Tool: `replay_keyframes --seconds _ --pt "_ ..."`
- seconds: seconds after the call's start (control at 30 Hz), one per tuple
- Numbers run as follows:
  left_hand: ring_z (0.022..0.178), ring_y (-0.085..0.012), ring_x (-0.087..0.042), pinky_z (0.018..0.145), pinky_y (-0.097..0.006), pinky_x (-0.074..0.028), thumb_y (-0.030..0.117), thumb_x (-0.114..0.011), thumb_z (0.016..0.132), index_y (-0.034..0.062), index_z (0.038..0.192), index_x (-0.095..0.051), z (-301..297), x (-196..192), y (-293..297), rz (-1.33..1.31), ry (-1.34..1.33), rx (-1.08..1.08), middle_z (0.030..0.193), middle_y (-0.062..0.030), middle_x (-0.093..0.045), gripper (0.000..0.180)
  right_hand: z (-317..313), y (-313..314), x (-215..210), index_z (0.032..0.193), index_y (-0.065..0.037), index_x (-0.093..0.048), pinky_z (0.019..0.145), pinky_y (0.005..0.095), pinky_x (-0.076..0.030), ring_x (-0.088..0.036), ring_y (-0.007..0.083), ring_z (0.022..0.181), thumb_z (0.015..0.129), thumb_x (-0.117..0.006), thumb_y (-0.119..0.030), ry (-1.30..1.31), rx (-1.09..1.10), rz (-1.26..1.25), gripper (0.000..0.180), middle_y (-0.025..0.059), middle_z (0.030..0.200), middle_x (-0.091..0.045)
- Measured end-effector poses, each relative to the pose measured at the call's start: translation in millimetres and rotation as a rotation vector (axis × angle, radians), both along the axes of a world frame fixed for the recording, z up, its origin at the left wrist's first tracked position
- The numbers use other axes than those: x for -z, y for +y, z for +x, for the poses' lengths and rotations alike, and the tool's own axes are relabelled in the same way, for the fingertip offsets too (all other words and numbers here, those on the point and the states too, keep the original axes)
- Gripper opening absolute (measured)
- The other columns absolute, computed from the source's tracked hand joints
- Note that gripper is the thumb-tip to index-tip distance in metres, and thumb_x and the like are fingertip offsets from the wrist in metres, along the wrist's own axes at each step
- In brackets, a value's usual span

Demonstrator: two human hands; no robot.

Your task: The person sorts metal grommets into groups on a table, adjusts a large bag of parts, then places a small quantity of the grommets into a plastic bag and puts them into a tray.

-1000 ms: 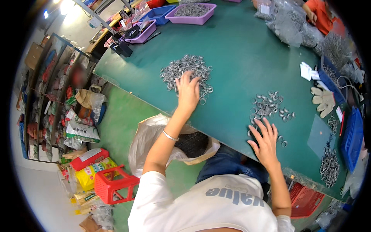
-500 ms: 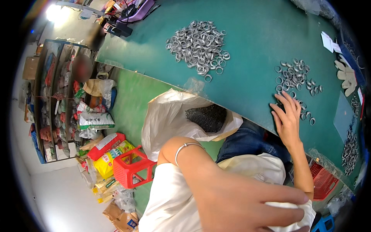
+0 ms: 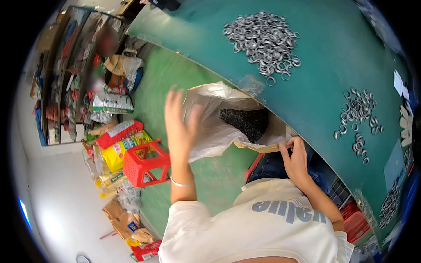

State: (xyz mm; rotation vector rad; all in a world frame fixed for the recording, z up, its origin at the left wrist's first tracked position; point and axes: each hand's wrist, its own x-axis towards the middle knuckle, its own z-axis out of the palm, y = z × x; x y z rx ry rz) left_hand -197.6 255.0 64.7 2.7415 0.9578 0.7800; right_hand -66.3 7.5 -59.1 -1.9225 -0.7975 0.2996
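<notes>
A large pale sack [image 3: 210, 142] with a wrinkled lining stands against the table's near edge, its mouth gaping. Small black pieces [image 3: 245, 124] lie inside it. My right hand [image 3: 296, 161] pinches the sack's rim at the table edge, thumb against fingers. Over the sack's left side, my left hand [image 3: 179, 129] is raised and blurred, with thumb and fingers apart and nothing in it. Whether it touches the sack I cannot tell. On the green table [image 3: 324, 57] lie a big heap of grey metal rings [image 3: 265, 41] and a smaller, looser group of rings [image 3: 358, 109].
A red plastic stool [image 3: 144, 164] stands on the floor at the left, beside yellow and red bags [image 3: 120, 147]. Crowded shelves [image 3: 66, 83] rise behind. At the table's right are a white glove [image 3: 405, 125] and more rings [image 3: 390, 204]. A red basket [image 3: 357, 221] sits below.
My right hand has left the smaller ring group and taken hold of the sack's rim. My left hand has swung from the lower middle up to the sack's left side. The view has shifted.
</notes>
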Motion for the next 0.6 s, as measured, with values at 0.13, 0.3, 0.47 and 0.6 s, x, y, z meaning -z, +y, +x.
replay_keyframes --seconds 0.13,0.3,0.47,0.6 --pt "0.112 -0.0408 -0.050 0.092 -0.043 -0.042 0.033 -0.073 0.073 -0.0080 0.117 -0.051 -107.1 85.9 77.8 -0.195 0.380 -0.476 0.123 -0.0281 -0.049 0.064 -8.6 -15.0 46.0 0.075 -0.005 -0.047 0.056 0.0250 -0.037 -0.042 0.0103 0.061 0.085 -0.063 -0.009 0.658 0.110 0.189 0.019 -0.0002 0.067 -0.046" --pt "0.082 -0.0439 -0.059 0.072 -0.048 -0.048 0.041 -0.067 0.078 -0.0064 0.081 -0.061 -128.3 109.8 84.5 -0.395 0.546 -0.536 0.086 -0.0273 -0.061 0.047 10.2 -1.0 28.8 0.112 -0.006 -0.043 0.064 0.0244 -0.046 -0.053 0.0135 0.072 0.086 -0.063 -0.033 1.038 0.323 0.112 0.043 0.0000 0.093 -0.054" --pt "0.066 -0.0461 -0.056 0.061 -0.050 -0.045 0.038 -0.059 0.085 -0.0054 0.061 -0.059 -109.1 122.7 65.2 -0.241 0.314 -0.389 0.065 -0.0281 -0.056 0.050 42.9 13.7 57.0 0.095 0.004 -0.061 0.068 0.0343 -0.047 -0.062 0.0212 0.077 0.086 -0.057 -0.044 0.530 -0.147 -0.486 0.049 0.0192 0.082 -0.064" --pt "0.062 -0.0467 -0.053 0.057 -0.050 -0.041 0.034 -0.055 0.088 -0.0078 0.063 -0.057 -134.0 136.6 57.4 -0.311 0.128 -0.364 0.063 -0.0302 -0.050 0.049 14.3 21.3 14.7 0.064 0.008 -0.058 0.050 0.0411 -0.042 -0.056 0.0346 0.048 0.087 -0.058 -0.031 0.265 -0.235 -0.411 0.045 0.0225 0.053 -0.054"
